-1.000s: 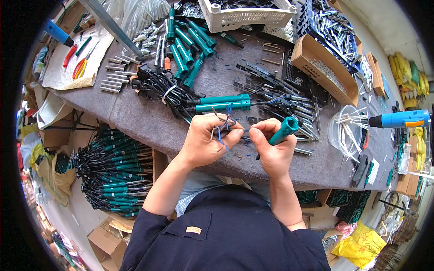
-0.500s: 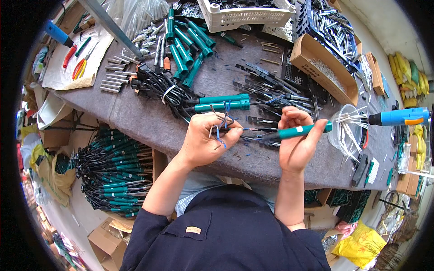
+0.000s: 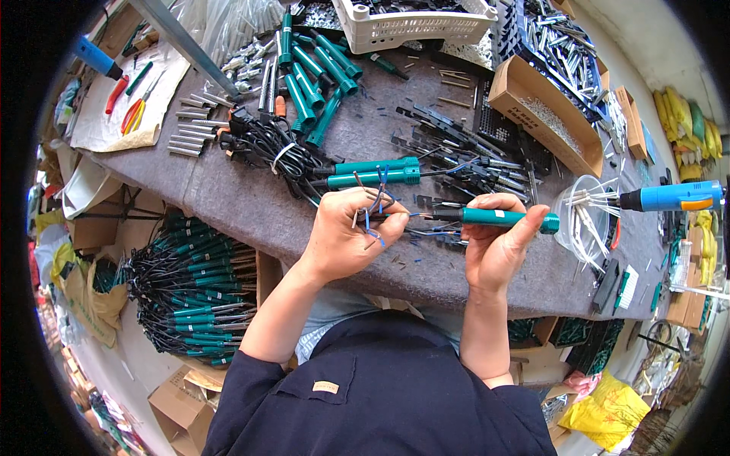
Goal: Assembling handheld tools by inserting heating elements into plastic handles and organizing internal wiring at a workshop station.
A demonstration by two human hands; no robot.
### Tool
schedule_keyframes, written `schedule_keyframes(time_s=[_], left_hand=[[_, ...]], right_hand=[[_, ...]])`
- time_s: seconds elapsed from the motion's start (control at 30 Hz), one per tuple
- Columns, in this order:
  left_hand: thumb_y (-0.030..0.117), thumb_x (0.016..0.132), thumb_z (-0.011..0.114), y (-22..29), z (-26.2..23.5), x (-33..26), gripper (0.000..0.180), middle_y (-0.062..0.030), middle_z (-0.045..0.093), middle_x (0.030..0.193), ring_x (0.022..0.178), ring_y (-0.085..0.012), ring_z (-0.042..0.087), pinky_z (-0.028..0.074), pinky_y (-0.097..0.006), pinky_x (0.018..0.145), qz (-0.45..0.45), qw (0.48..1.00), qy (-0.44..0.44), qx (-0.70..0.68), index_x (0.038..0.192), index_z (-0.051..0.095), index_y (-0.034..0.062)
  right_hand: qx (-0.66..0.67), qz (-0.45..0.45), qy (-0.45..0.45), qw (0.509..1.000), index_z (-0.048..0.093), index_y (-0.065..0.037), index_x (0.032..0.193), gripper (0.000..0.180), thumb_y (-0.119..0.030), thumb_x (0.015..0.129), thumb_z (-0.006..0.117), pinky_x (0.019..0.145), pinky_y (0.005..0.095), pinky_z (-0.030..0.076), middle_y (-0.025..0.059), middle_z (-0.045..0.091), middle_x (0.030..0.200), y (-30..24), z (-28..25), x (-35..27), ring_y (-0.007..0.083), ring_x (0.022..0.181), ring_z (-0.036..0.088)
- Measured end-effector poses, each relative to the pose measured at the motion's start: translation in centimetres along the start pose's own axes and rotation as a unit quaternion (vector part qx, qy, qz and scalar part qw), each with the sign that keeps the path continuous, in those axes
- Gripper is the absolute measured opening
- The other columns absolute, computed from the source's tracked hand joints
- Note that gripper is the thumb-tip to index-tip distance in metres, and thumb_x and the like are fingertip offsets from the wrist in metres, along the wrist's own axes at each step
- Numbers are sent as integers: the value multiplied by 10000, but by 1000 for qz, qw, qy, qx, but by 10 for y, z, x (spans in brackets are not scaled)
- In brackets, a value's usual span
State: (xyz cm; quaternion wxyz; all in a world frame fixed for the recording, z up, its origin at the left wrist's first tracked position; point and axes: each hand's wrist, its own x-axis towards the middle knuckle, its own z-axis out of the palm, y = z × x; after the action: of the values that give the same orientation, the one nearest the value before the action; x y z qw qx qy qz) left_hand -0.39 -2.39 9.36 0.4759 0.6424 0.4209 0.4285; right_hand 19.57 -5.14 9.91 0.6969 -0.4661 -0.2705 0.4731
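Your left hand (image 3: 346, 232) is nearest, in the centre of the frame, its fingers curled closed around a cluster of thin wires with blue sleeves and bare metal ends (image 3: 366, 220). Just right of centre, your right hand (image 3: 498, 258) has its fingers part curled, with the thumb opposite, cradling a glossy green plastic tubular handle (image 3: 508, 219). The handle lies nearly level above the desk (image 3: 205, 182), with a thin dark lead (image 3: 439, 216) at its left end, pointing toward your left fingertips; whether it joins the wires you hold is too small to tell.

For good control, keep the handle in line with the lead, pinch near the end so that nothing kinks, and hold the spare wires clear; the thin leads look easy to bend.

Beyond your right hand, a clear round plastic tub (image 3: 561, 216) holds slim white sticks, some leaning over its rim. Farther off, toward the upper right, an open brown cardboard box (image 3: 503, 105) holds many small pale pieces, and behind it a dark blue plastic crate (image 3: 512, 38) is heaped with silvery metal tubes. At the top centre stands a white slotted plastic basket (image 3: 422, 32) with dark parts inside.
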Motion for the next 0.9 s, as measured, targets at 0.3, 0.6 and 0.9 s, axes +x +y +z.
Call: schedule_keyframes(time_s=[0.3, 0.6, 0.9], left_hand=[[62, 790, 741, 0, 0, 0, 75, -72, 672, 702, 626, -105, 622, 486, -256, 571, 1, 1000, 7, -4, 817, 707, 0], [68, 801, 740, 3, -3, 1, 69, -45, 651, 679, 602, -87, 585, 462, -249, 549, 11, 1000, -11, 3, 822, 716, 7], [70, 799, 742, 4, -3, 1, 74, -53, 660, 694, 627, -99, 616, 478, -251, 565, 2, 1000, -19, -7, 826, 714, 7]], right_hand=[[-8, -22, -20, 1000, 590, -16, 849, 728, -659, 974, 272, 499, 269, 537, 142, 652, 800, 3, 0, -2, 195, 627, 642], [-59, -29, -11, 998, 583, -37, 844, 677, -633, 987, 295, 512, 239, 518, 123, 649, 798, 0, 5, -3, 157, 605, 620], [4, 41, -64, 997, 615, 5, 906, 518, -457, 1026, 416, 569, 281, 575, 141, 662, 841, 1, 1, -1, 191, 682, 666]])
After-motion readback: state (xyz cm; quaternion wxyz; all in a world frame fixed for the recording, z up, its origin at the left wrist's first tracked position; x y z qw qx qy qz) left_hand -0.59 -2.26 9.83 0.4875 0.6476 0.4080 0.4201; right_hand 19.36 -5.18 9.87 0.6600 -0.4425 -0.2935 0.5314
